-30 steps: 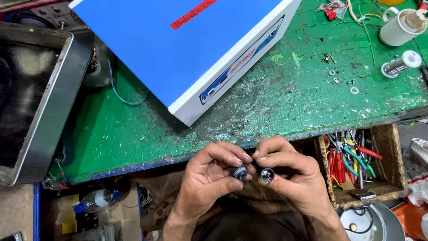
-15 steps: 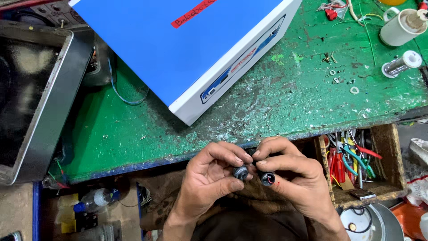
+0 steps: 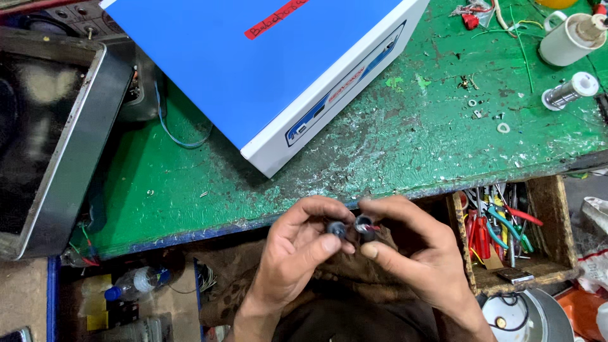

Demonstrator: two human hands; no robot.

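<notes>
My left hand [image 3: 297,247] pinches a small dark round part [image 3: 336,228] between thumb and fingers, just below the front edge of the green workbench [image 3: 405,145]. My right hand [image 3: 411,247] grips a second small round part [image 3: 365,227] with a silvery face and a bit of red on it. The two parts sit close together, nearly touching, with their faces turned up. Both hands are held over my lap.
A large blue and white box-shaped device [image 3: 278,69] lies on the bench. A metal-framed dark panel [image 3: 44,139] sits at the left. A wooden tray of screwdrivers and pliers [image 3: 506,234] is at the right. A solder spool [image 3: 567,92], a white cup [image 3: 570,38], washers and wire scraps lie at far right.
Both hands have shifted slightly up and the two small parts have been brought closer together. Nothing on the bench moved.
</notes>
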